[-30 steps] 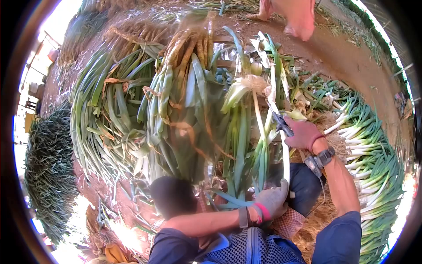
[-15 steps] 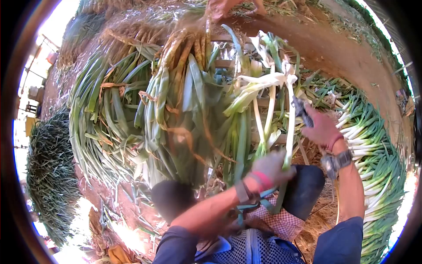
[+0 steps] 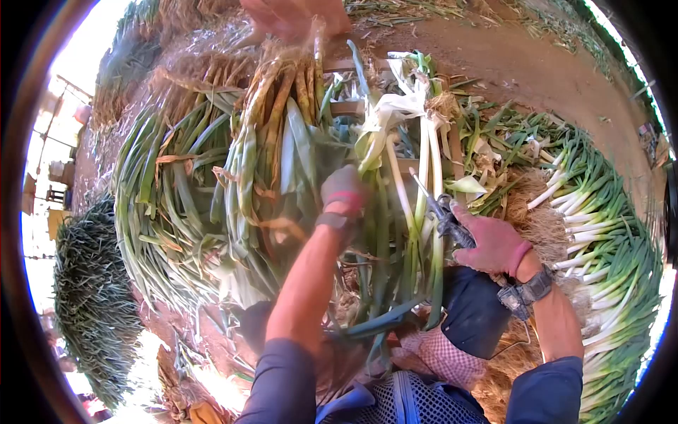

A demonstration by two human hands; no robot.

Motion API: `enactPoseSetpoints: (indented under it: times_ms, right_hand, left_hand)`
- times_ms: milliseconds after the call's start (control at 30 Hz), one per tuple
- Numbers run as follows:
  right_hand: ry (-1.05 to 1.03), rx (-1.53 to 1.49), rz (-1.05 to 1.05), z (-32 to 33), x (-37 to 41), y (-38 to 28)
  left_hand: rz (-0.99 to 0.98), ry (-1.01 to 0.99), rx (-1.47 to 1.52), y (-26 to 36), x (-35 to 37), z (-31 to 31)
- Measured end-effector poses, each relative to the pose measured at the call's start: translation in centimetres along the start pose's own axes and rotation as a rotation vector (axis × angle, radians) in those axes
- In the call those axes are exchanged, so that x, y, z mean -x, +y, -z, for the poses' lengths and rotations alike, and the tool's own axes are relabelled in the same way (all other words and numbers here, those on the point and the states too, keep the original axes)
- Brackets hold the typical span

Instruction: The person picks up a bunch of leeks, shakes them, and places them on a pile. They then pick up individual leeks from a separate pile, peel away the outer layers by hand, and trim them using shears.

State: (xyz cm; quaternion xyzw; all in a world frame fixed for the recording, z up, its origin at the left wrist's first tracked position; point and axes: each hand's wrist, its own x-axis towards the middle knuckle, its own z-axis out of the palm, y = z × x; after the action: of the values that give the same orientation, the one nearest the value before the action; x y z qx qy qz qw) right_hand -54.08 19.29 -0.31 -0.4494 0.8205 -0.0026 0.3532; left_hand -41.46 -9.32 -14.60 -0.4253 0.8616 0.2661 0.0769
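Left hand: the left hand [image 3: 344,189] is blurred over the long green leaves, left of the pale stalks; whether its grip is open or closed, I cannot tell.
Right hand: the right hand [image 3: 489,242] has its grip closed round a black nozzle tool [image 3: 448,222], thin tip towards the pale stalks.
Pale stalks: the pale stalks [image 3: 424,159] lie across the wooden rack [image 3: 458,145], roots near its far edge, green ends towards the person.
Leafy bunches: the leafy bunches [image 3: 247,169] lie left of them, brownish ends away.
Right side: a curved row of leeks [image 3: 600,272], white ends inward.
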Motion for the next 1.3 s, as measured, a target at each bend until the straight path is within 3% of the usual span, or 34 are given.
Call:
enactPoseSetpoints:
  times_ms: [100, 200, 233, 267, 300, 333, 367, 400, 500, 567, 600, 633, 667, 700, 767, 867, 900, 933, 967, 1033, 1100, 1167, 1267, 1300]
  right_hand:
    - [-0.015, -0.009, -0.036, 0.7, 0.0, 0.5]
    - [0.041, -0.027, 0.013, 0.1, -0.1, 2.1]
    - [0.04, -0.029, 0.013, 0.1, -0.2, 2.3]
    - [0.047, -0.054, 0.008, 0.2, -0.2, 2.4]
    - [0.051, -0.079, 0.004, 0.2, -0.2, 2.6]
    - [0.046, -0.081, 0.003, -0.1, -0.3, 3.0]
    - [0.064, -0.079, 0.029, -0.4, -0.4, 3.6]
    - [0.087, -0.077, 0.056, -0.5, -0.6, 4.0]
    - [0.068, -0.116, 0.04, -0.2, -0.8, 3.6]
    - [0.02, -0.132, 0.059, 0.3, -0.9, 2.8]
    - [-0.029, -0.142, 0.075, 0.4, -1.1, 2.4]
    - [-0.031, -0.143, 0.077, 0.3, -1.4, 2.3]
    - [0.006, -0.128, 0.075, 0.1, -1.8, 2.1]
    - [0.044, -0.114, 0.071, -0.1, -2.1, 2.2]
    - [0.041, -0.132, 0.105, -0.4, -2.6, 2.4]
    - [-0.043, -0.136, 0.132, 0.4, -3.1, -0.1]
    - [-0.107, -0.113, 0.083, 1.7, -2.5, -0.9]
    - [-0.027, -0.159, 0.127, 0.9, -2.8, -0.3]
    - [0.066, -0.19, 0.164, 0.2, -3.2, 0.9]
    - [-0.057, -0.153, 0.044, 1.6, -2.9, 0.0]
    - [-0.038, -0.131, 0.024, 1.8, -2.3, -0.3]
    - [-0.054, -0.124, 0.044, 1.8, -1.7, -0.5]
    - [-0.027, -0.132, 0.043, 1.8, -1.0, -0.1]
    - [-0.026, -0.128, 0.038, 1.8, -0.9, -0.1]
  left_hand:
    - [-0.001, -0.127, 0.227, -0.1, -0.6, 1.6]
    - [-0.207, -0.258, 0.784, 0.4, -3.6, 0.9]
    - [-0.133, -0.173, 0.945, 5.0, 0.6, 6.6]
    - [-0.039, -0.098, 0.678, 7.5, -0.3, 10.3]
    - [-0.901, 0.213, 0.463, 3.3, -9.4, 7.3]
    - [-0.573, 0.118, 1.085, 6.1, -10.4, 9.5]
    - [-0.828, 0.108, 1.345, 7.0, -12.1, 11.9]
    - [-0.335, 0.047, 1.774, 10.7, -7.4, 15.4]
    - [-0.335, 0.122, 1.586, 8.4, -5.2, 14.0]
    - [-0.304, -0.029, 1.311, 3.2, -5.5, 7.1]
    - [-0.16, 0.162, 0.933, 1.9, -4.7, 2.4]
    - [-0.177, 0.094, 0.636, -0.2, -4.1, -1.4]
    - [-0.158, -0.001, 0.548, 0.7, 0.2, -0.4]
    - [-0.295, 0.331, 0.327, -1.5, -0.1, -5.1]
    - [-0.155, 0.309, 0.26, -0.8, 2.7, -5.3]
    - [-0.176, 0.415, 0.047, -1.7, 4.0, -6.3]
    - [-0.144, 0.288, 0.013, -1.0, 4.6, -4.9]
    - [-0.156, 0.28, 0.022, -0.4, 4.9, -4.4]
    - [-0.36, 0.463, -0.029, -1.9, 3.0, -6.4]
    - [-0.085, 0.282, -0.081, 1.2, 2.5, -3.1]
    - [-0.149, 0.101, -0.163, -1.0, -1.4, -3.0]
    - [-0.15, -0.157, 0.023, 0.0, -2.6, -0.1]
    - [-0.557, 0.136, 0.31, -8.8, -17.3, -6.0]
    - [-0.339, 0.05, 0.64, -3.5, -13.5, 0.9]
